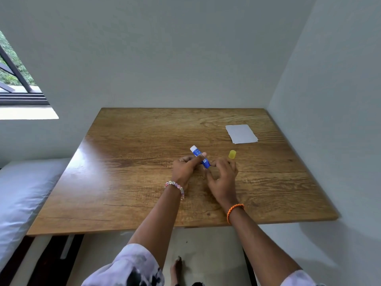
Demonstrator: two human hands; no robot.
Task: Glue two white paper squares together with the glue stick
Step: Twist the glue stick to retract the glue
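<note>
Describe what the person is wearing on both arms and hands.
The left hand is bare, with a bracelet of pale pink and clear beads at the wrist. The right hand is also bare, with a braided orange cord band at its wrist. Both forearms are uncovered; loose white sleeves with dark blotches end near the elbows. No rings can be made out.

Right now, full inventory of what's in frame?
glue stick: 1, blue with white end, uncapped, held over table centre
cap: 1, yellow, on table right of the hands
paper squares: small stack, white, far right of table; count unclear
table: 1, brown wood grain
window: 1, dark frame, upper left
cushion: 1, pale, left of table
left hand: beaded bracelet, gripping glue stick
right hand: orange wristband, fingers at stick's lower end
</note>
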